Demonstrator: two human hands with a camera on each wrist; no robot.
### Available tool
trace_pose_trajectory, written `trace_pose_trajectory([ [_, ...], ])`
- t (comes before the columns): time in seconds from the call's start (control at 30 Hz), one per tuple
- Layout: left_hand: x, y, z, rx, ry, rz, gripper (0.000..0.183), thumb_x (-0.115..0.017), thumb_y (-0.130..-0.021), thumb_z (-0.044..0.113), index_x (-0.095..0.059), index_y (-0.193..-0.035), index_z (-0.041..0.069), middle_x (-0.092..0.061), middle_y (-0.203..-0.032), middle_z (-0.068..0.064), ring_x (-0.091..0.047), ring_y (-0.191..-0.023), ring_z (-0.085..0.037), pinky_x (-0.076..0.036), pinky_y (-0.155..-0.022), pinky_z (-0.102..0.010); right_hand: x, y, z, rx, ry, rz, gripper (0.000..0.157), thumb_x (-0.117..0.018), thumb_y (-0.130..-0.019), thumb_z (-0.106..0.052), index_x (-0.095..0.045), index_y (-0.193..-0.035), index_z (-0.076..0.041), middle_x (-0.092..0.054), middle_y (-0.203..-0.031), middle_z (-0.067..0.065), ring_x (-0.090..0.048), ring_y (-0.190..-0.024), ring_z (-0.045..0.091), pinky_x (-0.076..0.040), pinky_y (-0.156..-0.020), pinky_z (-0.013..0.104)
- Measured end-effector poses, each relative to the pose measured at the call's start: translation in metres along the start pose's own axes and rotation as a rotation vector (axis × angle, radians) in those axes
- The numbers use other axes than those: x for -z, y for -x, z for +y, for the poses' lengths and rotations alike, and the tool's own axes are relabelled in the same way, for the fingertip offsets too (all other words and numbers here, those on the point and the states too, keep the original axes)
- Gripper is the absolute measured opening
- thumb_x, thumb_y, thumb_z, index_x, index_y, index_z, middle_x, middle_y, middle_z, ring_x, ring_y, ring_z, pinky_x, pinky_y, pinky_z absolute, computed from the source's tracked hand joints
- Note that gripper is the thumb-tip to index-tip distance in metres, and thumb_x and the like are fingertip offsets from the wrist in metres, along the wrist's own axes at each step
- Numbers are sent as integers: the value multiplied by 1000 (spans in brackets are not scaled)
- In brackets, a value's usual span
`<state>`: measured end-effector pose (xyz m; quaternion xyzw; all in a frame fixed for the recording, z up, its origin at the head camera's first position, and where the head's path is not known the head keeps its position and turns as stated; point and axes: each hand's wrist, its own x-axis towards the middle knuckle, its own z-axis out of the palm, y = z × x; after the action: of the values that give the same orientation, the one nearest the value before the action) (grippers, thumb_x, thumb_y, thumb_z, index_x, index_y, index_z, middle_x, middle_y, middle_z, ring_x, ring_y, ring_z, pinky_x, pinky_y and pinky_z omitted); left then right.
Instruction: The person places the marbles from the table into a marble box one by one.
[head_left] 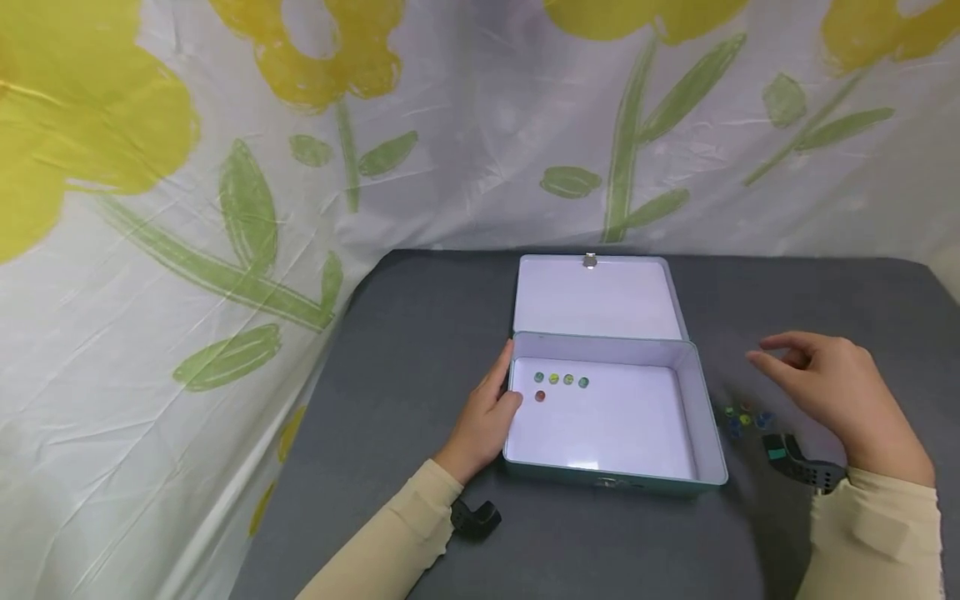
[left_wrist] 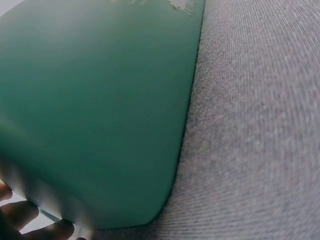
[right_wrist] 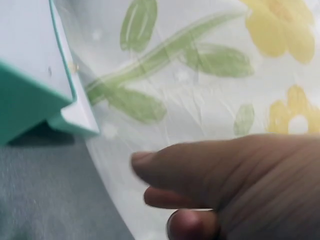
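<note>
A tin box (head_left: 615,425), green outside and white inside, lies with its hinged lid (head_left: 596,296) laid back. My left hand (head_left: 480,421) grips its left side, the thumb at the rim; several fingertips (left_wrist: 55,231) show against the wall in the left wrist view. Inside, a row of small round pieces like marbles (head_left: 568,379) in green and yellow runs near the back left, with a red marble (head_left: 540,396) below. My right hand (head_left: 832,392) hovers right of the box, fingers loosely bent, nothing visible in it. Under and left of it lie loose marbles (head_left: 745,419).
A dark grey cloth (head_left: 382,433) covers the table. Behind and to the left hangs a white curtain (head_left: 465,150) with yellow flowers and green leaves. The lid's metal clasp (head_left: 590,261) points to the back. A black wrist device (head_left: 806,468) sits at the right wrist.
</note>
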<state>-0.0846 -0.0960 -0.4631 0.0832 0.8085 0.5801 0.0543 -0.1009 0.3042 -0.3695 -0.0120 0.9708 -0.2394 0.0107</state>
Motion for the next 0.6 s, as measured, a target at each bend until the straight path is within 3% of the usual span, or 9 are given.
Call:
trace_pose_trajectory([
  [0.2,3,0,1,-3,-3,7,74,-42,-103,11,-18,-170,30,-20,-173,13,-18,-158,-9,-24,-125,-50,-1,-3,14,-26,22,-51,54,-65,-105,-33,-61,-133,13,-68,-80,10,-53,-64,20,-41,-56,35],
  [0.33,3,0,1,0,-11,5,74,-43,-103,11,-18,-170,30,-20,-173,14,-19,-158,-8,-24,-126,-48,2,-7,25,-37,25,-144,54,-66,-104,-31,-58,-135,13,-70,-87,15,-59,-71,23,-45,-58,36],
  [0.47,2,-1,-1,-4,-15,8,73,-43,-103,10,-19,-170,30,-21,-173,13,-19,-158,-8,-23,-126,-47,0,-10,35,-42,45,-251,52,-64,-105,-30,-60,-131,15,-69,-103,32,-66,-86,41,-53,-65,47],
  [0.6,0,-2,-1,-12,-21,6,73,-43,-103,9,-19,-170,27,-21,-174,9,-18,-158,-7,-22,-127,-46,-6,-11,40,-61,52,-299,46,-65,-103,-28,-66,-119,15,-64,-114,41,-64,-98,53,-54,-71,58],
])
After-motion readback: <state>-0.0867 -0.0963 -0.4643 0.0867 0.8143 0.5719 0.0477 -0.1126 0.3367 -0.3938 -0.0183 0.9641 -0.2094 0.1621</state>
